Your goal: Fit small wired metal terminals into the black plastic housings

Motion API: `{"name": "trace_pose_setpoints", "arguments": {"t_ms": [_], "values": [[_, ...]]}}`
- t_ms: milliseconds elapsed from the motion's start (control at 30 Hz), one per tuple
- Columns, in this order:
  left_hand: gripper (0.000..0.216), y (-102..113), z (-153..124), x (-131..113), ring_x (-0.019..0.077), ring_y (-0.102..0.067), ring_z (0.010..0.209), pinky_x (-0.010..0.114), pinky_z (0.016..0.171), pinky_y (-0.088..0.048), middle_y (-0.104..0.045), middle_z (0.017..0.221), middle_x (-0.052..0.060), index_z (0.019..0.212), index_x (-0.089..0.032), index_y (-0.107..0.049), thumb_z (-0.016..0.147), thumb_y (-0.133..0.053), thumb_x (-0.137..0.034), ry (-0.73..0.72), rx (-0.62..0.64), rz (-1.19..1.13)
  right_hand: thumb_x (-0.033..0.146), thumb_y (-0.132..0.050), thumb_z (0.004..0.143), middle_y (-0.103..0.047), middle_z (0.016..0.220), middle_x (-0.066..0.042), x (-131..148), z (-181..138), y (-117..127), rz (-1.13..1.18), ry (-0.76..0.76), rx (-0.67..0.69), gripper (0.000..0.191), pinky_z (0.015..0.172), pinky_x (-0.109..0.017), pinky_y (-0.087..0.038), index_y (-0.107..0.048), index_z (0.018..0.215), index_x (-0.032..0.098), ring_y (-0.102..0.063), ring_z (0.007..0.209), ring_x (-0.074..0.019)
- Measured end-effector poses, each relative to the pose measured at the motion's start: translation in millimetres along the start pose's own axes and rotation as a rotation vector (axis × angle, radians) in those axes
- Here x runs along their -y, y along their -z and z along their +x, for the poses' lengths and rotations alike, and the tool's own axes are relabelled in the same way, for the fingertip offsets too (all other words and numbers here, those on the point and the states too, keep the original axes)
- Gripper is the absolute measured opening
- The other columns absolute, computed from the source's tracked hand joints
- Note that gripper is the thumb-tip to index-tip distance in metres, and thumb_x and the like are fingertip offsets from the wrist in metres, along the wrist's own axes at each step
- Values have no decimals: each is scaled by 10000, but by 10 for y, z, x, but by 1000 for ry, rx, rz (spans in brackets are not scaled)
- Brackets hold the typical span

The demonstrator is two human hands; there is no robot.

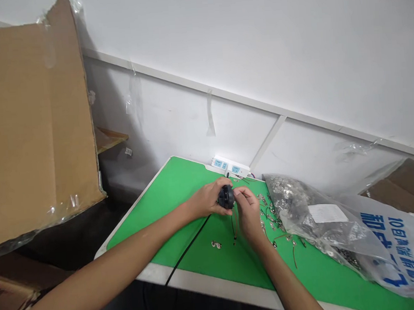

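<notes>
Over the green table mat (191, 184), my left hand (209, 197) is closed around a round black electrical housing (226, 197), its recessed inner side turned toward me. My right hand (246, 206) touches the housing's right edge with thumb and forefinger pinched together; what sits between those fingertips is too small to make out. Thin brown and black wires (234, 228) hang below the housing. A black cable (187, 251) runs from under my left hand across the mat and over the front edge. Small metal pieces (216, 244) lie on the mat nearer to me.
Several small metal parts with short wires (273, 221) are scattered right of my hands. Clear plastic bags (302, 205) of metal parts and a printed white bag (394, 246) cover the right side. A power strip (230, 165) stands against the wall. A large cardboard box (35, 129) rises at left.
</notes>
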State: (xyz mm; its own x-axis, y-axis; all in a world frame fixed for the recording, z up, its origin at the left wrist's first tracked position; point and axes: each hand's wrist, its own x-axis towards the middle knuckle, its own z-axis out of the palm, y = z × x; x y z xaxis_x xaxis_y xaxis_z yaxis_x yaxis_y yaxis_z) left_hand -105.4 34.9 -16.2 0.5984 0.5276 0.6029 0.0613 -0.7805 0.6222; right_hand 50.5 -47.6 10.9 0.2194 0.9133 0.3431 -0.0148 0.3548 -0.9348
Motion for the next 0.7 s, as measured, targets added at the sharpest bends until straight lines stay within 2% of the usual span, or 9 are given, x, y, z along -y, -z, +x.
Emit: {"name": "trace_pose_setpoints", "arguments": {"t_ms": [100,167,233,300,333,400,500,567,700], "values": [[921,2,3,7,339,-655,1219,489,1029,-533,-617,1371,173,1313,-209,-506,725,-674,-898,-40,12,1,497,-708,850,-601,741,8,-59,15,0,15,3,17,286,705,-321,-456,-644,785,226,-542,734,-188],[902,19,11,1,336,-657,1218,480,1022,-535,-622,1363,167,1312,-216,-506,732,-690,-881,-51,9,4,487,-724,849,-640,807,-9,-45,45,38,-24,40,15,266,742,-339,-478,-667,854,227,-575,780,-202],[872,49,26,-19,333,-656,1222,466,1023,-535,-635,1343,156,1297,-223,-520,730,-724,-853,-57,12,22,463,-767,828,-693,975,-48,27,91,114,-123,133,-8,295,835,-379,-498,-688,996,233,-620,919,-237],[819,82,45,-48,331,-660,1216,447,1012,-541,-657,1304,145,1259,-223,-552,733,-757,-817,-74,45,60,434,-802,810,-703,1102,-76,137,142,219,-288,290,-12,338,943,-433,-482,-698,1073,249,-615,1068,-279],[788,97,53,-63,330,-664,1207,438,1003,-545,-667,1283,142,1240,-220,-567,743,-765,-799,-80,66,85,423,-803,818,-708,1087,-75,193,165,274,-378,365,23,294,964,-447,-469,-710,1042,257,-608,1083,-290],[754,117,66,-86,323,-680,1172,418,973,-552,-683,1253,135,1225,-215,-581,757,-774,-773,-75,98,130,412,-755,878,-719,952,-58,283,197,365,-516,420,186,156,902,-434,-463,-724,922,266,-621,969,-282],[763,126,76,-102,307,-698,1121,395,939,-553,-692,1251,125,1240,-221,-577,741,-803,-752,-40,110,173,450,-644,968,-675,759,-23,316,200,406,-553,303,398,263,718,-365,-421,-697,803,251,-580,727,-224],[743,129,84,-106,301,-699,1115,385,925,-551,-696,1240,114,1238,-231,-577,742,-816,-731,-32,119,195,521,-626,969,-618,689,-2,283,182,371,-467,198,397,351,650,-332,-387,-665,763,240,-531,659,-196],[641,141,102,-120,293,-700,1108,371,895,-550,-702,1210,107,1204,-235,-592,789,-803,-676,-82,138,221,621,-684,886,-545,609,31,196,155,272,-204,-19,358,428,575,-296,-362,-617,715,234,-465,584,-162]]}}
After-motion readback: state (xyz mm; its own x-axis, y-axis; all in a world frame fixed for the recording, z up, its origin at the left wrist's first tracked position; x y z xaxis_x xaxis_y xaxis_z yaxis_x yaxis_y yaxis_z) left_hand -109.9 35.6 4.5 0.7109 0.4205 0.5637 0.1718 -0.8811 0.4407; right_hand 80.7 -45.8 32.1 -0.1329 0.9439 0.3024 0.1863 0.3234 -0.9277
